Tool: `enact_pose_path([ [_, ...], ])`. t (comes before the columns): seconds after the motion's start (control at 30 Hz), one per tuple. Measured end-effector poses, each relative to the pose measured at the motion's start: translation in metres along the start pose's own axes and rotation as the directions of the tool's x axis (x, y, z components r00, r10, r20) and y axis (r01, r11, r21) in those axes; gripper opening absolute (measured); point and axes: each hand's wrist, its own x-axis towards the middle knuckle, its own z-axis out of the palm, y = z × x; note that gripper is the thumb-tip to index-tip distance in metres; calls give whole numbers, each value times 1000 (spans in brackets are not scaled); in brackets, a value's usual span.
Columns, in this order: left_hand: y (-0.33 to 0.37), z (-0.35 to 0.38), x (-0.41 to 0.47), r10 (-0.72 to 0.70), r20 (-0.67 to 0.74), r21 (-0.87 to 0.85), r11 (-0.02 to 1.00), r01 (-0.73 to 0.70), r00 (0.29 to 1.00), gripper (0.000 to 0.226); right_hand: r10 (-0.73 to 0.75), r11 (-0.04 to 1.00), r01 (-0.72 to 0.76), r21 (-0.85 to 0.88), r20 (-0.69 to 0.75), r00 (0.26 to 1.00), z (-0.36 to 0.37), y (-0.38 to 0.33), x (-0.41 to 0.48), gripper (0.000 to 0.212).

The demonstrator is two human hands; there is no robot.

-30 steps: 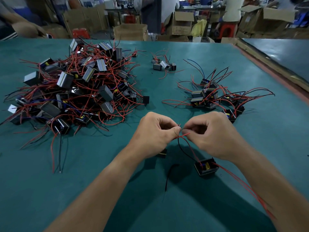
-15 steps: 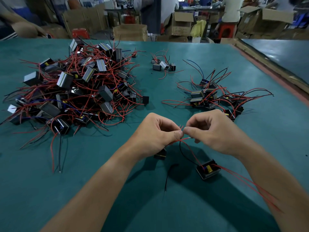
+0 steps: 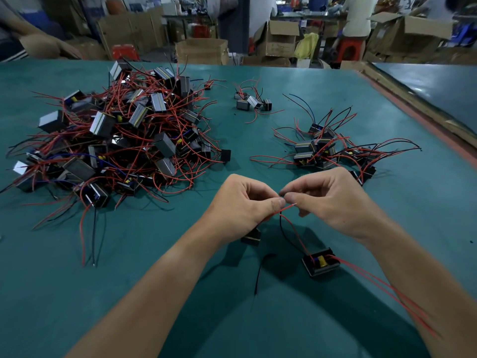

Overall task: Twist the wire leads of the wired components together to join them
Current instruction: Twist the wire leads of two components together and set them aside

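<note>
**Hands meet over a red lead at a green bench**

A large heap of black components, tangled in red wire, fills the left of the green table. In the centre foreground the left hand pinches a red lead between thumb and forefinger, its other fingers curled. A small component shows just below that hand, partly hidden by it. A loose black wire lies between the forearms. Far back, a small cluster of components sits apart. The right hand meets the left fingertip to fingertip, thumb and forefinger closed on the wire ends, with the lead's bare tip poking out below its thumb. Red and black wires run down to a second component on the table beneath the right wrist. Long red wires trail from it along the right forearm. A smaller pile lies behind the right hand.
</note>
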Motion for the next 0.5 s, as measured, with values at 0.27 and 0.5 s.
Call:
enact_pose_path([
  [0.27, 2, -1, 0, 5, -29, -47, 999, -7, 1000, 20, -134, 981, 125, -149, -51, 990, -1, 2, 0, 28],
  [0.5, -1, -2, 1, 51, -16, -49, 997, -52, 999, 20, -119, 971, 116, -207, -4, 993, -2, 0, -1, 23],
])
